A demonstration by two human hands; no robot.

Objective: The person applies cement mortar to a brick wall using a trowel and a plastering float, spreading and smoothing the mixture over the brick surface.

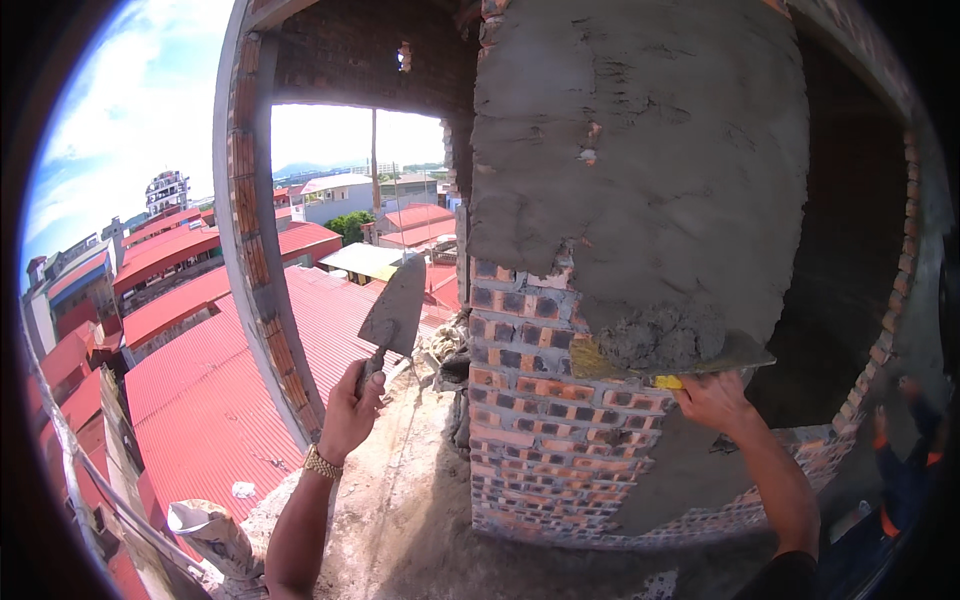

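My left hand [346, 418], with a watch-like gold band at the wrist, is closed around the handle of a pointed trowel [397, 308]. The blade points up, away from the wall, with grey residue on it. My right hand [716, 402] grips the yellow handle of a plastering float [748, 352] from below. A heap of wet mortar [665, 338] lies on the float, right by the wall; whether the float's edge touches it I cannot tell. Grey plaster [640, 180] covers the upper wall, and bare brickwork [540, 400] shows at lower left.
Dark openings [850, 230] flank the wall on the right. At left, a brick-edged frame [250, 220] stands above red metal roofs [190, 370]. A sack [215, 535] sits at the ledge [400, 480]. Another person [905, 470] is partly visible at lower right.
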